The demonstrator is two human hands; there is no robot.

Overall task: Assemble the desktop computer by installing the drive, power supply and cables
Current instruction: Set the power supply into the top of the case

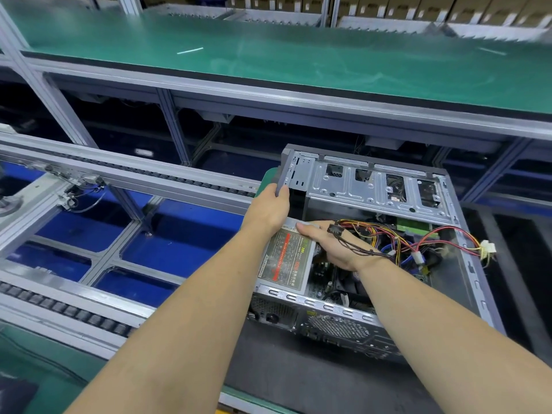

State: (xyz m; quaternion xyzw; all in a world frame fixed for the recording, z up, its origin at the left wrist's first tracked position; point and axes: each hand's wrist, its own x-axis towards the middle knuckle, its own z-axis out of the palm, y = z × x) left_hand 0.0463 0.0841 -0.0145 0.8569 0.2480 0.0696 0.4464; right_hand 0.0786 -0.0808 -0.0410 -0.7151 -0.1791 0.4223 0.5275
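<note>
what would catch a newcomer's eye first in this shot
Probably the open computer case lying on its side at centre right, with a tangle of red, yellow and black cables spilling over its far edge. The left hand grips the case's front corner, while the right hand rests on the power supply in the near left corner.

The fingertips of the left hand (270,206) are hidden behind the front corner of the computer case (466,264). The print on the power supply (288,261) label is too small to be read. The cardboard boxes (388,7) are blurred and cut off by the top edge. Both arms are cut off by the bottom edge.
</note>
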